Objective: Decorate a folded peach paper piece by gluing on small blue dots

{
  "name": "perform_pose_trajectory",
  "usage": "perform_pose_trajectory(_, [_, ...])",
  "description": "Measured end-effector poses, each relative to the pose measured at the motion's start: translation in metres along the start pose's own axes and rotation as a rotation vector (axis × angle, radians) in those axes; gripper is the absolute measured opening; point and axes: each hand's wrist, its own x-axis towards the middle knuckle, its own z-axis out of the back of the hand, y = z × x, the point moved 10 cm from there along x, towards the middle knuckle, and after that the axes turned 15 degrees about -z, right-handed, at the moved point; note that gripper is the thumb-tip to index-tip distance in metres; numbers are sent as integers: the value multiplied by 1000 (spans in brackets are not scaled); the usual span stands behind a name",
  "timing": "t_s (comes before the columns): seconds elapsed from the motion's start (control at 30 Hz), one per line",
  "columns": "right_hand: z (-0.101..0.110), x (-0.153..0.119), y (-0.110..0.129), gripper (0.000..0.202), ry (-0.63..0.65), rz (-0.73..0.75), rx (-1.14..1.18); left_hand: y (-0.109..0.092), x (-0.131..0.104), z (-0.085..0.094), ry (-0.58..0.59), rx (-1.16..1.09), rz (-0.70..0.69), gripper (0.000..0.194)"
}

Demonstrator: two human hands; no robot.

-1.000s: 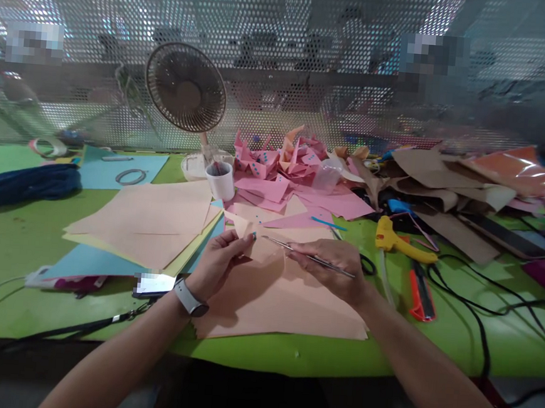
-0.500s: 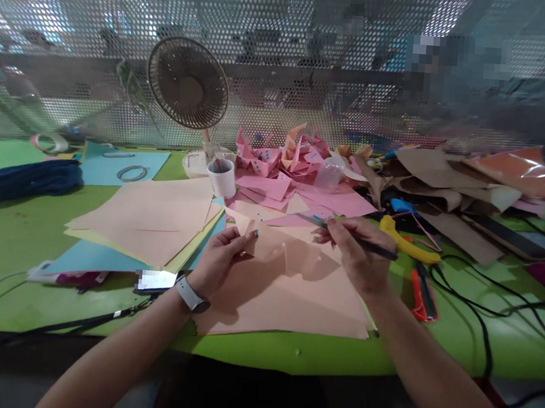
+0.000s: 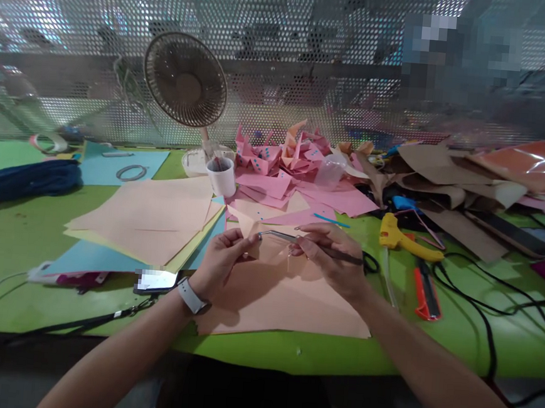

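Note:
My left hand (image 3: 225, 255) pinches a folded piece of peach paper (image 3: 246, 223) over the stack of peach sheets (image 3: 288, 306). At its thumb tip shows a tiny blue spot, too small to name. In my right hand (image 3: 334, 256) is a pair of tweezers (image 3: 277, 234), its bent metal tips reaching to the left thumb and the blue spot. Whether the tips grip anything cannot be made out. A thin blue strip (image 3: 331, 220) lies just beyond the right hand.
Pink folded paper pieces (image 3: 264, 156) pile up behind, by a white cup (image 3: 221, 178) and a fan (image 3: 186, 81). To the right are a yellow glue gun (image 3: 406, 243), a red cutter (image 3: 426, 291) and black cables (image 3: 480, 324). Peach sheets (image 3: 144, 213) and a phone (image 3: 156, 281) lie left.
My right hand has moved left and slightly down, bringing the tweezer tips to the left thumb. The glue gun and blue strip show more fully. My left hand has hardly moved.

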Motion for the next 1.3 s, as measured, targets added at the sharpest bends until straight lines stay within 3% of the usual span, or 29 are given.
perform_pose_trajectory(1.3, [2, -1, 4, 10, -59, 58, 92, -6, 0, -3, 41, 60, -49, 39])
